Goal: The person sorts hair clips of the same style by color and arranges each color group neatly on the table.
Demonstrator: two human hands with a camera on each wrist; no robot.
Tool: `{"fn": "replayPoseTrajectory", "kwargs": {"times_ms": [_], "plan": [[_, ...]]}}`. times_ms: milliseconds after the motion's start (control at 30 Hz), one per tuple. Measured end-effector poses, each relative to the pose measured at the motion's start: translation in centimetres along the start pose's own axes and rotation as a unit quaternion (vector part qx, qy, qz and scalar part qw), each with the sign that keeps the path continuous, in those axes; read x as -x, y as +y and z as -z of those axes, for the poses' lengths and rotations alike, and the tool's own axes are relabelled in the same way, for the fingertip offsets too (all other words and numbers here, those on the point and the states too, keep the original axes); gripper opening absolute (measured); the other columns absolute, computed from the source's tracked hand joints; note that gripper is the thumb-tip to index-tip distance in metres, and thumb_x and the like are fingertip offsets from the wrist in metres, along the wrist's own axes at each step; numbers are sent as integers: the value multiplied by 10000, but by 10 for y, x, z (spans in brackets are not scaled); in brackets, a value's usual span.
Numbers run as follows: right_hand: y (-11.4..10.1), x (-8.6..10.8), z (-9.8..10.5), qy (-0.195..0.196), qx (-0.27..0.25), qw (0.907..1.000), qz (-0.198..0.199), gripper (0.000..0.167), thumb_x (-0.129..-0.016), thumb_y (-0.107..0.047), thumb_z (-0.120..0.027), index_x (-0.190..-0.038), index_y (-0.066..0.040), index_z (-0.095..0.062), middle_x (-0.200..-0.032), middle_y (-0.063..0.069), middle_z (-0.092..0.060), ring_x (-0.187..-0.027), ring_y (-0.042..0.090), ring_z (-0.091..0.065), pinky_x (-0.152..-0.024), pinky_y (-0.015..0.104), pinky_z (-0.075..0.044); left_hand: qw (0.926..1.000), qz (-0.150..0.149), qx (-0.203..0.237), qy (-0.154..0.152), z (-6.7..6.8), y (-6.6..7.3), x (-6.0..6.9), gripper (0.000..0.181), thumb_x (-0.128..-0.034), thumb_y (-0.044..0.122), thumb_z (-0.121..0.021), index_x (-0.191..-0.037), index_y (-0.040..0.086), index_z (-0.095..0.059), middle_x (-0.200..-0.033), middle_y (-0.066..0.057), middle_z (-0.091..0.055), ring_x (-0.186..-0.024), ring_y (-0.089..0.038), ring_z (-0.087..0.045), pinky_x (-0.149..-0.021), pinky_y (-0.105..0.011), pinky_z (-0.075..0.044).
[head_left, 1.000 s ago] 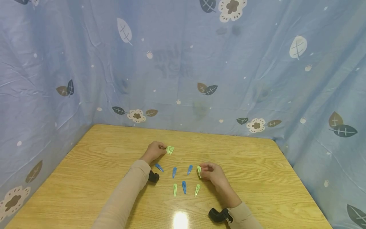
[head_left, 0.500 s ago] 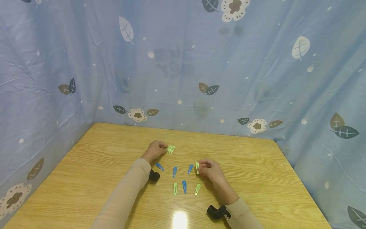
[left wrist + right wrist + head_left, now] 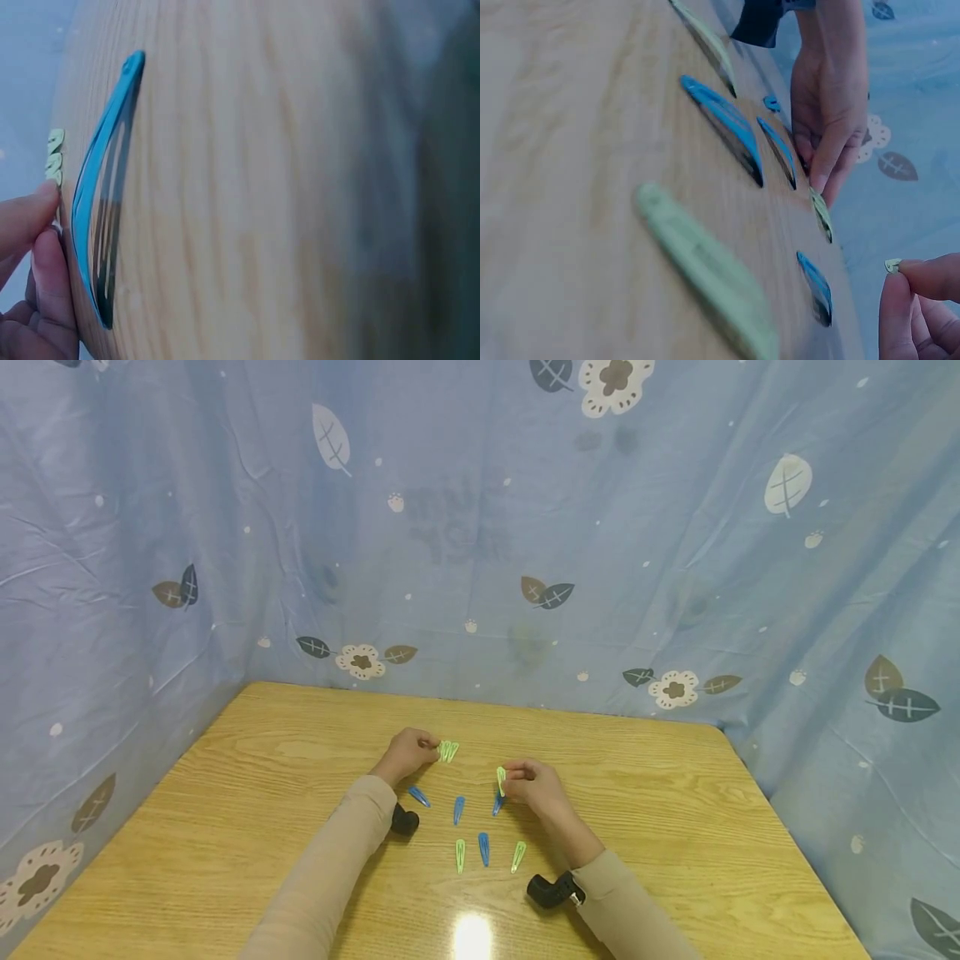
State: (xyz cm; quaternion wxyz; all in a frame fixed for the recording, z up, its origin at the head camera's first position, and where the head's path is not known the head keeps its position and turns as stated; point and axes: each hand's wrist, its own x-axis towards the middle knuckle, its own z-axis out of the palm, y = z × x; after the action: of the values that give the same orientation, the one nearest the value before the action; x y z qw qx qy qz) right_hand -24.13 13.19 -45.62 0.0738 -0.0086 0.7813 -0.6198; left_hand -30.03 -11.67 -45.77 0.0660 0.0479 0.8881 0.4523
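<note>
At the back of the table my left hand [image 3: 407, 754] pinches the leftmost of a tight row of light green snap hair clips [image 3: 450, 752]. In the left wrist view, finger and thumb meet at the end of that green row [image 3: 55, 159]. My right hand [image 3: 538, 789] holds another green hair clip [image 3: 501, 779] between thumb and fingers, raised above a blue hair clip [image 3: 497, 806] that it partly hides. The right wrist view shows only the tip of this held clip [image 3: 892, 265].
Nearer the front lie a blue clip [image 3: 483, 849] and two green clips, one left [image 3: 460, 856] and one right [image 3: 518, 857]. More blue clips lie by the left wrist [image 3: 419, 796] and mid-table [image 3: 458, 811]. A patterned blue curtain [image 3: 480, 568] hangs behind the table.
My right hand has carried its green clip left and toward the back, from beside the right blue clip to over it. The left hand stays at the green row.
</note>
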Motion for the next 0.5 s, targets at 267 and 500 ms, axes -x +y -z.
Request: {"fn": "replayPoseTrajectory", "kwargs": {"times_ms": [267,500], "plan": [[-13,-12,-10,-103,26,9999,-89,299,-857,-7,-635,-1154,18,-608,-946,92,-577,-792,166,-610,-760,320,-565,9999,-65,98,43,0,2,3,289,-875,74,-652,-1152,-7,-662,-1178,-173,-637,-1095,-334,-571,-917,-444,-494],[-18,-25,-18,12,52,9998,-193,297,-847,1,-648,-1140,32,-614,-945,100,-587,-764,155,-602,-750,325,-569,9999,14,95,51,-2,0,0,283,-876,88,-659,-1148,10,-669,-1163,-155,-639,-1072,-309,-576,-904,-432,-499]]}}
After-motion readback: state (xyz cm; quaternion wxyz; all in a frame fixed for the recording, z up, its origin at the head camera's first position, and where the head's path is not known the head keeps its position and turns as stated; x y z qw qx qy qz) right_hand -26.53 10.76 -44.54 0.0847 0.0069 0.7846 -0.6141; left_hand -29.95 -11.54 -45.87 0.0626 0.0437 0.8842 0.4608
